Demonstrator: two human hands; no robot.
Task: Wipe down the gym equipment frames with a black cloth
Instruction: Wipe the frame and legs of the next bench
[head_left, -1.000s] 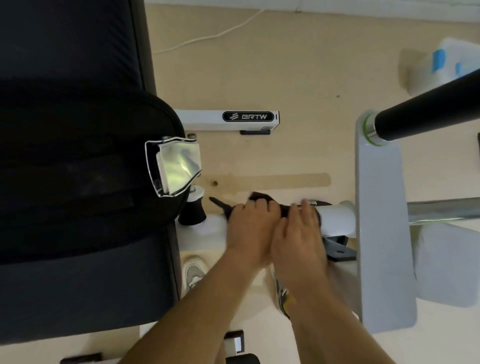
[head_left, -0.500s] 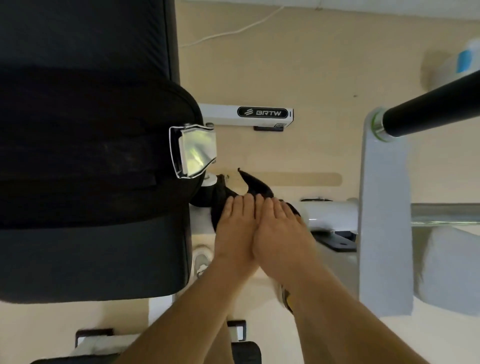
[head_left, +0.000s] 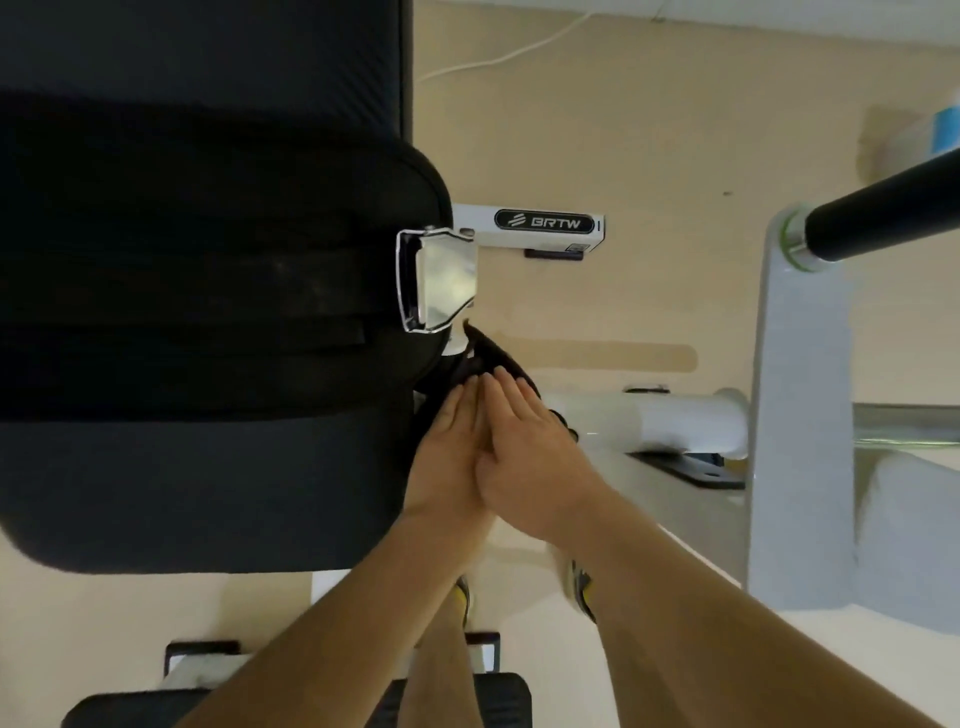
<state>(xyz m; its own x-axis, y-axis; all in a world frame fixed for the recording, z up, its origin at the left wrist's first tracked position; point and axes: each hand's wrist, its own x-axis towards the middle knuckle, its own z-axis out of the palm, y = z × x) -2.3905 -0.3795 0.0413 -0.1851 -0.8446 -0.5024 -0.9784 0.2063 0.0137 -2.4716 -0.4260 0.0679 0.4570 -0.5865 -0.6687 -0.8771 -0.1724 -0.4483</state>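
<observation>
As the head view looks down, both hands lie side by side on the black cloth (head_left: 496, 358). The left hand (head_left: 447, 457) and the right hand (head_left: 535, 457) touch each other along their inner edges. Their fingers are straight and close together and press flat on the cloth; they do not pinch it. The cloth lies over the white frame tube (head_left: 670, 421), at the end just beside the black padded seat (head_left: 208, 312) and below the shiny metal buckle (head_left: 441, 280). One corner of the cloth sticks out beyond the fingertips. To the right, the tube meets a white upright plate (head_left: 800, 415), which carries a black foam handle (head_left: 883, 218). On the beige floor (head_left: 675, 130) stands a white bar marked BRTW (head_left: 543, 223), and a white cable (head_left: 493, 60) lies farther away.
</observation>
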